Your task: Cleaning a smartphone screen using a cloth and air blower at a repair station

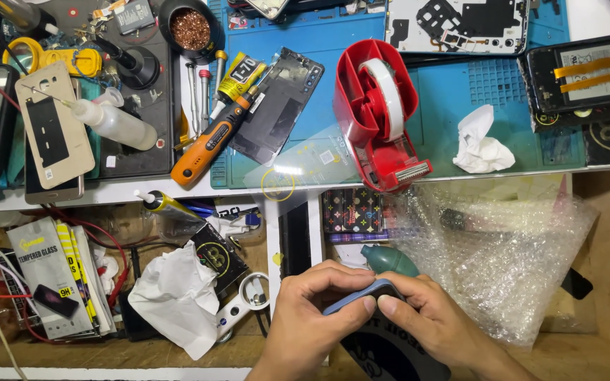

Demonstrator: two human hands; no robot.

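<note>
Low centre, left hand (312,310) and right hand (432,321) both pinch a phone (361,296) by its edges, just below the worktop (460,176) edge; bubble wrap (503,247) crowds the right.

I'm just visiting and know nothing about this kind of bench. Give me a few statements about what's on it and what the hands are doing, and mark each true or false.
1. Both hands hold a phone: the left hand and right hand pinch a blue-edged phone. True.
2. The tape dispenser is green. False: it is red.
3. An orange electric screwdriver lies on the bench. True.
4. The crumpled white tissue lies on the blue mat. True.
5. The bubble wrap covers the tape dispenser. False: it lies below it, beside the right hand.
</note>
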